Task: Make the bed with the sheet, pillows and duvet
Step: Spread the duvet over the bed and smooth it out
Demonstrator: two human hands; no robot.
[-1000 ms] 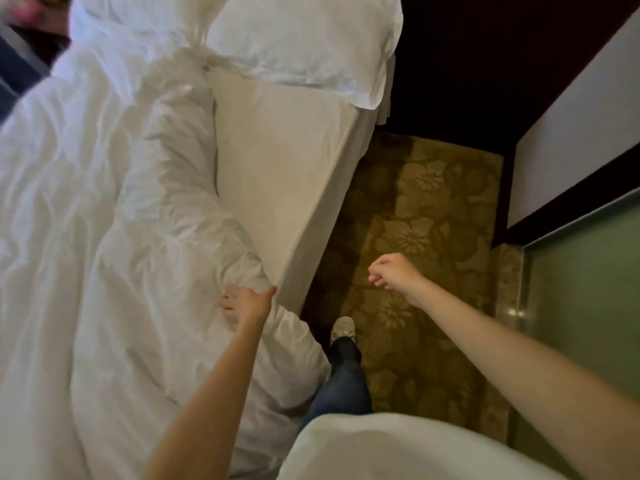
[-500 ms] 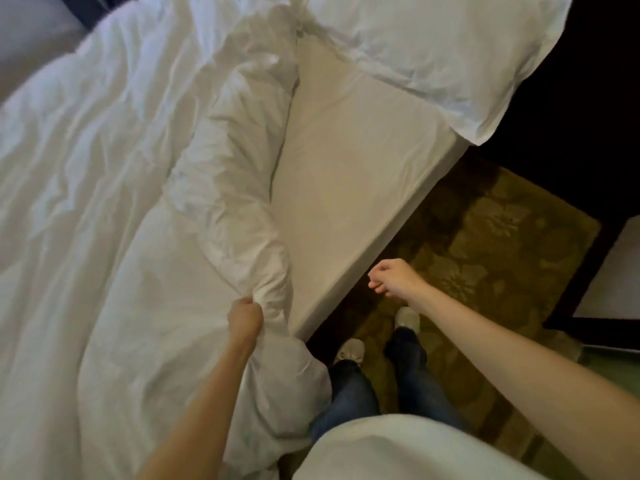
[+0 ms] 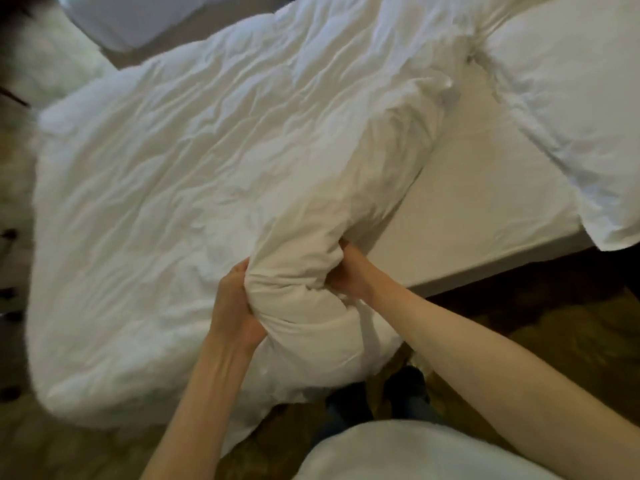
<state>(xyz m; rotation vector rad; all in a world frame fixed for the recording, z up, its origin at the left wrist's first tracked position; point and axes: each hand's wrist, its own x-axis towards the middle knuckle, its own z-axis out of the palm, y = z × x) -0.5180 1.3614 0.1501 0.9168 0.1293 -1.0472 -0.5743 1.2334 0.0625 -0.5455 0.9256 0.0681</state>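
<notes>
Presently on view: duvet, white and heavily creased, spread over most of the bed, with its right-hand edge rolled back into a thick bunched ridge that runs from the pillow end down to the near side of the mattress; its lower part hangs over the bed's edge toward the floor. Left hand: fingers curled into the left flank of the ridge's near end, gripping the cloth. Right hand: clamped on the right flank of the same bunch, fingertips buried in the folds. The two hands sit close together with the bunch between them. Sheet: white, smooth, bare on the strip of mattress right of the ridge. Pillow: white, upper right, lying on the sheet, one corner past the mattress edge. Carpet: brownish-gold, patterned, beside the bed.
</notes>
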